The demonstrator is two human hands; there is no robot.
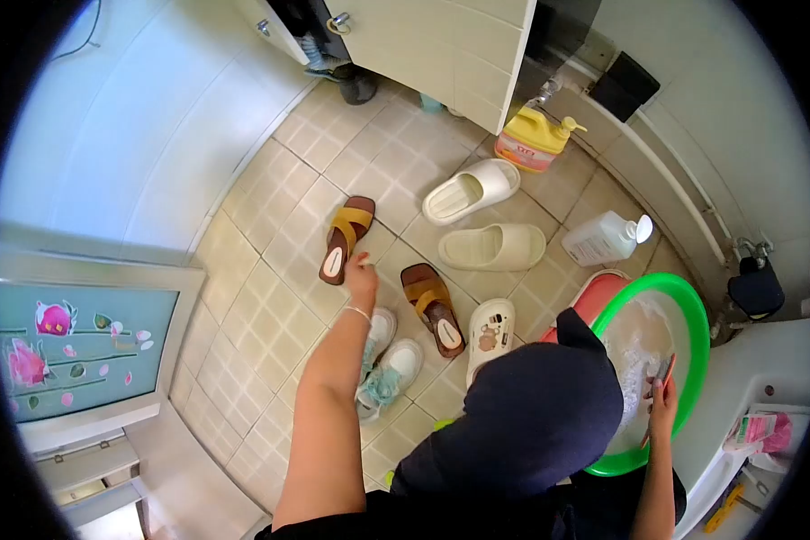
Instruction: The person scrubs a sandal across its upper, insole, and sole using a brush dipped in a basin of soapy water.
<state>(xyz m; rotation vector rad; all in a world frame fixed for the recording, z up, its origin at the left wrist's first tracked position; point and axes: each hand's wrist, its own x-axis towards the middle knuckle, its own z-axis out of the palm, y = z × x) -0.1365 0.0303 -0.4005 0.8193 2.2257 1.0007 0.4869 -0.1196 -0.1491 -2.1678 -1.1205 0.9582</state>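
Note:
My left hand [362, 277] is at the heel end of a brown sandal with a tan strap [347, 230], its fingers closed; what they grip is too small to make out. The matching sandal [434, 306] lies to the right on the tiles. Over a green-rimmed basin [700, 333] of sudsy water, my right hand [662, 407] is wrapped round a thin orange-red object [670, 367], perhaps a brush. A dark-clad knee hides part of the basin.
White slippers [471, 191], greenish slippers [492, 247], a cream clog [490, 331] and pale sneakers [394, 364] are on the floor. Beyond stand a yellow jug [531, 142] and a white bottle [599, 240]. A red basin [594, 297] sits beside the green one.

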